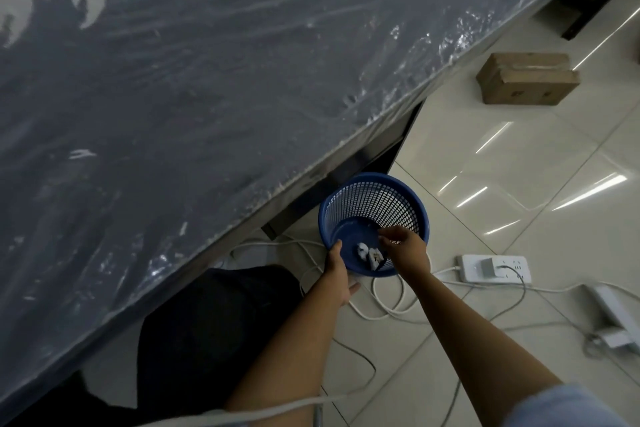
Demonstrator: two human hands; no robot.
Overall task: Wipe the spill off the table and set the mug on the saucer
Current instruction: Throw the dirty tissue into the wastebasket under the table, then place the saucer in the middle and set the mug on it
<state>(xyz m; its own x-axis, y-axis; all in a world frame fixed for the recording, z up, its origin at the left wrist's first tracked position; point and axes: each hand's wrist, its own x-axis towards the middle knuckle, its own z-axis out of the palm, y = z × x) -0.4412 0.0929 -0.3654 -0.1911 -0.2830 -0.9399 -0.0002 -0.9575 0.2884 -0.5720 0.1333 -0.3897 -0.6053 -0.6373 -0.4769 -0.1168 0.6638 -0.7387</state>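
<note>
A blue mesh waste basket point(381, 198) stands on the floor beside the table point(207, 80), which is covered with a dark wave-pattern cloth under clear plastic. My left hand point(337, 274) grips the basket's near rim, thumb over the edge. My right hand point(405, 248) hovers over the basket's opening with loosely curled fingers and holds nothing that I can see. Crumpled white tissues point(369, 253) lie at the bottom of the basket. No mug, saucer or spill is in view.
A white power strip point(495, 267) and several white cables point(381, 302) lie on the tiled floor near the basket. A cardboard box point(526, 78) sits further out on the floor. My dark-trousered knee point(214, 322) is under the table edge.
</note>
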